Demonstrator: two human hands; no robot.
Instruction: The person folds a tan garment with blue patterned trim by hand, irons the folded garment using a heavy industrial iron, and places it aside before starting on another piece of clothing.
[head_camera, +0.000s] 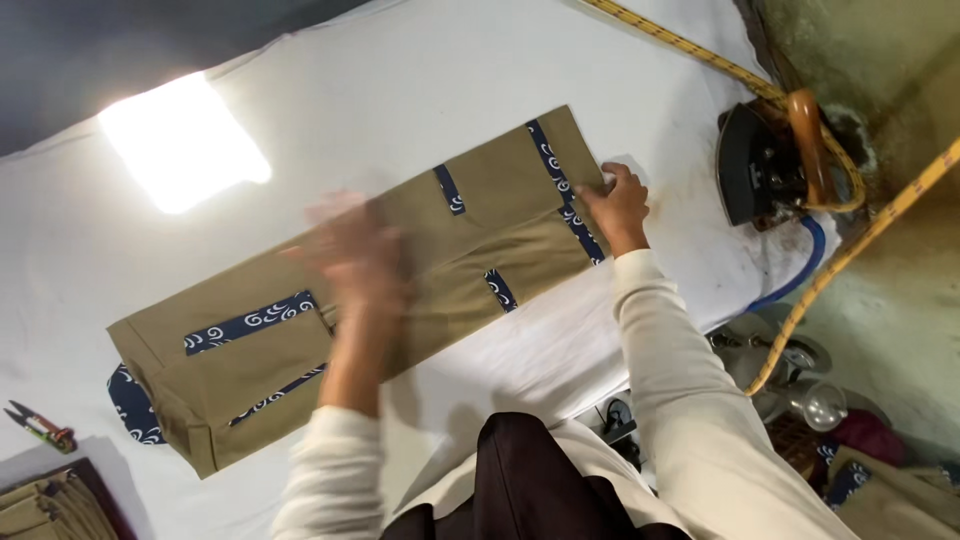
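A folded khaki garment (455, 245) with dark blue patterned trim lies slanted across a white padded table (400, 90). My left hand (352, 250) is blurred with motion and lies flat on the cloth near its middle, fingers spread. My right hand (617, 203) presses on the garment's right end, its fingers on the blue trim at the edge. Both arms wear cream sleeves.
A black iron (765, 165) with a wooden handle rests at the table's right end, with a yellow braided cord (850, 250) running from it. Small thread snips (42, 428) lie at the left edge. More khaki cloth (45, 505) is stacked at bottom left. A bright light patch (180, 140) glares on the table.
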